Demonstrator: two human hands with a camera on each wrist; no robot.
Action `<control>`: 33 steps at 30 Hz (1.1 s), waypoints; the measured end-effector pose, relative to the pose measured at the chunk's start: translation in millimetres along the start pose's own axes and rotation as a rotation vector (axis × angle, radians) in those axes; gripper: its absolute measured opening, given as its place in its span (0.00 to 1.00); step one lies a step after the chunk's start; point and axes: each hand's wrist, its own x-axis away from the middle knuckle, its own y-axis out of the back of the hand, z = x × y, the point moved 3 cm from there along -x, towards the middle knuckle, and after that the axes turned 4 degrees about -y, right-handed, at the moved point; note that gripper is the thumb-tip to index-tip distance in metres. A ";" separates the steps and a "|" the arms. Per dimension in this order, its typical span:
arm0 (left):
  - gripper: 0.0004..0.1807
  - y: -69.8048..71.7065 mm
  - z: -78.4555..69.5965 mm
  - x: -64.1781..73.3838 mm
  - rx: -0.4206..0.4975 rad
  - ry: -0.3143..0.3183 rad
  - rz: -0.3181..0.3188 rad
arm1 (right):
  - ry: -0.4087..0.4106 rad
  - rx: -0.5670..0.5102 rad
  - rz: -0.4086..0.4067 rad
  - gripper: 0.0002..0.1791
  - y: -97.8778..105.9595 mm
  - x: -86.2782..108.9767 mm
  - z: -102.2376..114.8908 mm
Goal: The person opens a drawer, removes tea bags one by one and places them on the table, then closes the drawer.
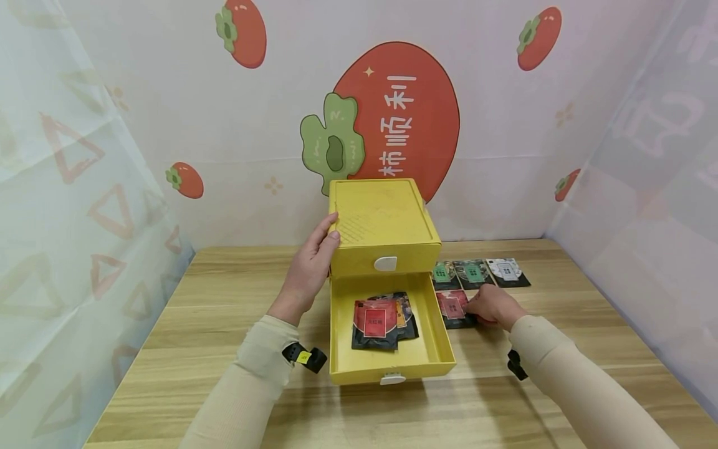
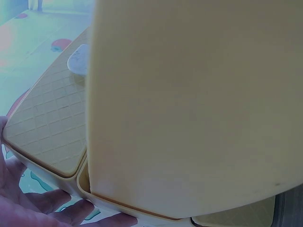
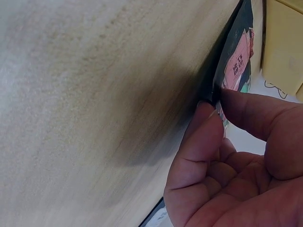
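Observation:
My left hand (image 1: 305, 271) rests on the left side of a yellow two-drawer box (image 1: 387, 212), its fingers fairly straight along the wall in the left wrist view. The lower drawer (image 1: 432, 349) is pulled out. Inside it, a red-and-black sachet (image 1: 374, 324) overlaps a dark sachet with an orange label (image 1: 408, 318). To the right of the box, my right hand (image 1: 496, 305) pinches the edge of another red-and-black sachet (image 1: 453, 308) between thumb and forefinger. In the right wrist view, that sachet (image 3: 236, 61) is tilted, with its pinched edge off the tabletop.
Behind the pinched sachet lie two green-labelled sachets (image 1: 473, 273) and a white-and-black one (image 1: 508, 272) in a row. The wooden table (image 1: 224, 349) meets printed cloth walls at the back and sides. White tabs (image 1: 385, 264) mark the drawer fronts.

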 end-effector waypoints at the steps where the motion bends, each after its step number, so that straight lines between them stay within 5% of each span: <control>1: 0.29 -0.1 0.1 -0.2 0.001 -0.001 0.001 | 0.003 0.000 0.001 0.19 0.0 -0.2 0.1; 33: 0.29 -0.7 -0.8 0.4 0.016 0.017 0.003 | 0.032 0.026 -0.010 0.15 1.6 1.2 3.3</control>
